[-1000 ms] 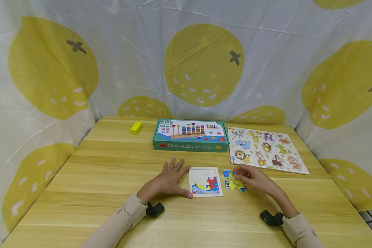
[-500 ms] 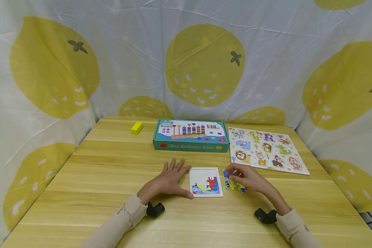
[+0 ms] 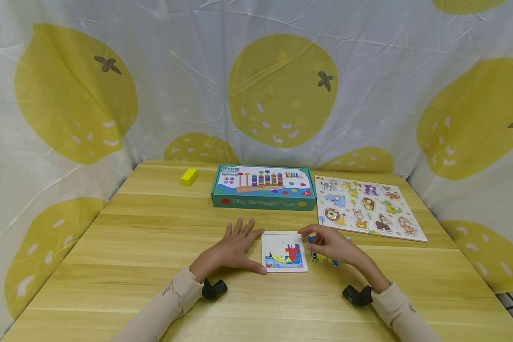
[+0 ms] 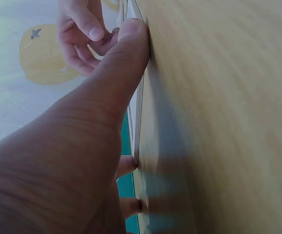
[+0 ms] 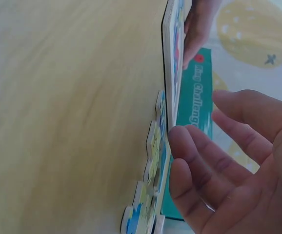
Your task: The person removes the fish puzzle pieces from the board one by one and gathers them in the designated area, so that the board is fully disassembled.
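Noted puzzle tray (image 3: 278, 241) about midway between left and right edges of table (image 3: 111, 247), part-filled toward near-right corner. Observed left hand (image 3: 232, 249) spread, thumb at tray's near-left corner, index finger at far-left; presumably bracing against sliding. Found right hand (image 3: 333, 243) loosely bent, thumb apart, pinching nothing visible, at tray's far-right corner; cannot confirm contact. Logged loose pieces (image 3: 322, 258) beside right edge, probably for short reach.

You faced a green box (image 3: 263, 190) | top (image 3: 262, 179) read "Ring Challenge Game", "3+" | front (image 3: 263, 202) read "Ring Challenge Game"
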A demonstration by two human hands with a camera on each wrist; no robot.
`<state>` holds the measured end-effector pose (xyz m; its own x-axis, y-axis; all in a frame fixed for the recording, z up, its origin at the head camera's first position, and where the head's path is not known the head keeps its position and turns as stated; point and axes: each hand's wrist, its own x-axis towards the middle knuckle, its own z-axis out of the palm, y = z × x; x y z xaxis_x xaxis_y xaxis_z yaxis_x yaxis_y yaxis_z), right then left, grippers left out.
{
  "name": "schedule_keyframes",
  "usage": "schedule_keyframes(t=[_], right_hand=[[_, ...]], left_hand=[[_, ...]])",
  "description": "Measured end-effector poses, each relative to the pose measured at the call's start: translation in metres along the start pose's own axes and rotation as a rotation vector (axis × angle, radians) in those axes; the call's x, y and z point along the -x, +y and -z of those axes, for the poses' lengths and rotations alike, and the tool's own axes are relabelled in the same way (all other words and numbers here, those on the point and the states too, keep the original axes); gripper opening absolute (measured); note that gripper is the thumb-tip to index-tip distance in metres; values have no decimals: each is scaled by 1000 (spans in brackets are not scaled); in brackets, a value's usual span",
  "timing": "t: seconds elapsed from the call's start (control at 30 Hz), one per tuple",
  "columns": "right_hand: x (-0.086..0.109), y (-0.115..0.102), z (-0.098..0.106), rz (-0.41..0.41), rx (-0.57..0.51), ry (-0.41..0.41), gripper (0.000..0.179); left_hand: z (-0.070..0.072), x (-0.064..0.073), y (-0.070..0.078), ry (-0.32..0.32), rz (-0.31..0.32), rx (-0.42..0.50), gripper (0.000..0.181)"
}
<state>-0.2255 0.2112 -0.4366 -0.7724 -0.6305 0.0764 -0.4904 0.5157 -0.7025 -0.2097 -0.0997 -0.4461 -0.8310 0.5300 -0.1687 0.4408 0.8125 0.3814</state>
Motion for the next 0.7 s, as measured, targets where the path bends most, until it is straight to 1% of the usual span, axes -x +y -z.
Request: schedule_keyframes(t=[0.23,0.5,0.7], right_hand=[[-7,-2,-5,-9,-17,-35,42],[-14,-5,-10,-50,-70,-112,49],[-15,-9,-10,-62,-56,-133,51]], left_hand=[[0,0,0,-2,7,0,106],[0,-1,0,-1,5,-8,106],[1,0,1,-4,5,-10,106]])
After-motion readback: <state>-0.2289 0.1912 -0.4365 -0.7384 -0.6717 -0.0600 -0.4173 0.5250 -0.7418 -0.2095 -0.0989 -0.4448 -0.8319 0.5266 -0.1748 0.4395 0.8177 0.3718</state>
